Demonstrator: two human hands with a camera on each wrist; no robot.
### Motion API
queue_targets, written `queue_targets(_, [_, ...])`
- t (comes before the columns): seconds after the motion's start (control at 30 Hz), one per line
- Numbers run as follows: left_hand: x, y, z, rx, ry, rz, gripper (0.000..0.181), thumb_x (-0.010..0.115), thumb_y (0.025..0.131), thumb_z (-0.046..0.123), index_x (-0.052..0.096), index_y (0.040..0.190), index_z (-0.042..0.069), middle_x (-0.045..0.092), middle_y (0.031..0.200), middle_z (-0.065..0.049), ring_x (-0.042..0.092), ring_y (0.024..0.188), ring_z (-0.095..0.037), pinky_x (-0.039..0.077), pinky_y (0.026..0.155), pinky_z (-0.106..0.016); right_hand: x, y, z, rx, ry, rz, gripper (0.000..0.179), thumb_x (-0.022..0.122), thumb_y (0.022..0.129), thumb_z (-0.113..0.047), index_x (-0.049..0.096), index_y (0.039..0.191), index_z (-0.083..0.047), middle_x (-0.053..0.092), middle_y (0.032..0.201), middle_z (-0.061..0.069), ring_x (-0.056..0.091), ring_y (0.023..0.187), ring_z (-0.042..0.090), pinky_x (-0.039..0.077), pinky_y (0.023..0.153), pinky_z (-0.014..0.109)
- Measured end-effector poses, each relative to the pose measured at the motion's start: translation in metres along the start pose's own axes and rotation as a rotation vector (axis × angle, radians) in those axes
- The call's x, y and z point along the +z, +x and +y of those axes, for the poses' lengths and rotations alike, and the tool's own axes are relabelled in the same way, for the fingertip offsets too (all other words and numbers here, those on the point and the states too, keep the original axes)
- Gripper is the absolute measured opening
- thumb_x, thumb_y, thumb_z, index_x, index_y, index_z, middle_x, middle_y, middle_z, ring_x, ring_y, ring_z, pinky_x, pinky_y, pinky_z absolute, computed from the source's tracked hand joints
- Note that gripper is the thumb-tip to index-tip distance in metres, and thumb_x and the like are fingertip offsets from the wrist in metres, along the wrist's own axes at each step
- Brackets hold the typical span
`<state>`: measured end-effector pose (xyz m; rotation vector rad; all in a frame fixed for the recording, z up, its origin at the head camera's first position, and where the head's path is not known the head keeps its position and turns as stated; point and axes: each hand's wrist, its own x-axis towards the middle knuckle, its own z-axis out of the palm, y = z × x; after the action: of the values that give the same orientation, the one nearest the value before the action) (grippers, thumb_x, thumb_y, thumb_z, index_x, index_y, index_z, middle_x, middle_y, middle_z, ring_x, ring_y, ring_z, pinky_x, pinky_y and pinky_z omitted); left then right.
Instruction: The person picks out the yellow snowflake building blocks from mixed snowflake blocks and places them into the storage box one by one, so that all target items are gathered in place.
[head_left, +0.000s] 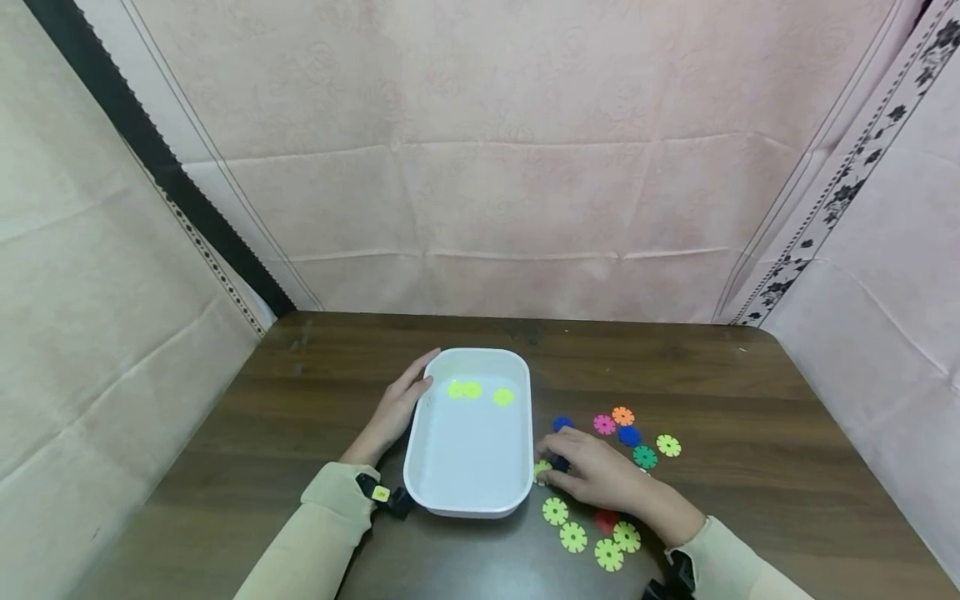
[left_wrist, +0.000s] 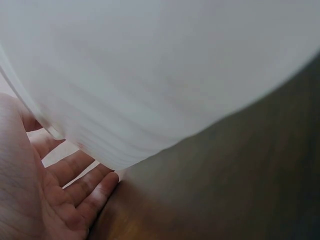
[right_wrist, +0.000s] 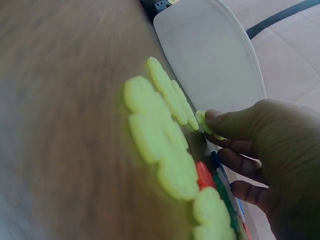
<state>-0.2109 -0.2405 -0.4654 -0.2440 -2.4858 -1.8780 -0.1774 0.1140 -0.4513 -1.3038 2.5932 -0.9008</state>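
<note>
A white rectangular tray stands on the table with three yellow-green notched discs inside, towards its far end. At its far left corner my left hand holds the edge, thumb over the rim and fingers along the outside wall. Right of the tray, my right hand pinches a yellow-green flower-shaped disc between thumb and fingertips, close to the tray's right side. A dark blue disc shows partly under this hand.
Several yellow-green discs and a red disc lie nearer me. Beyond the right hand are blue, pink, orange and green discs. The brown wooden table ends at hanging pale cloth.
</note>
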Motion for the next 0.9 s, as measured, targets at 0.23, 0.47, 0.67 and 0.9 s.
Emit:
queue_targets(0.23, [0.0005,0.0015,0.0008,0.007,-0.002,0.005,0.048,0.045,0.107,0.038,0.041,0.154,0.033,0.038,0.158,0.007,0.037,0.144,-0.023,0.028,0.114,-0.059,0.0020,0.0002,0.0035,-0.036,0.001,0.018,0.021,0.073,0.094,-0.031,0.067,0.115,-0.029,0.065,0.103,-0.016,0.055,0.092,0.006,0.052,0.082,0.028])
queue_targets(0.47, [0.0003,-0.0004,0.0010,-0.014,0.001,0.000,0.046,0.045,0.107,0.038,0.041,0.153,0.036,0.038,0.158,0.007,0.035,0.145,-0.022,0.027,0.114,-0.059,0.0035,-0.0006,0.0042,-0.022,0.006,0.006,0.020,0.072,0.095,-0.034,0.067,0.114,-0.029,0.061,0.099,-0.020,0.054,0.089,0.008,0.051,0.079,0.027])
queue_targets(0.67, [-0.0004,0.0002,0.0006,-0.018,-0.007,-0.018,0.047,0.042,0.109,0.033,0.037,0.156,0.032,0.034,0.161,0.004,0.032,0.147,-0.024,0.025,0.115,-0.057,0.0030,-0.0011,0.0027,-0.008,0.013,0.003,0.020,0.072,0.095,-0.033,0.067,0.114,-0.029,0.061,0.099,-0.021,0.054,0.090,0.008,0.051,0.080,0.027])
queue_targets(0.9, [-0.0004,0.0011,0.0016,-0.034,-0.012,-0.010,0.048,0.042,0.109,0.031,0.036,0.156,0.030,0.034,0.161,0.004,0.032,0.147,-0.023,0.026,0.115,-0.057,0.0032,0.0000,0.0043,-0.005,0.011,0.002,0.019,0.070,0.096,-0.035,0.067,0.114,-0.029,0.060,0.099,-0.021,0.053,0.090,0.007,0.051,0.079,0.027])
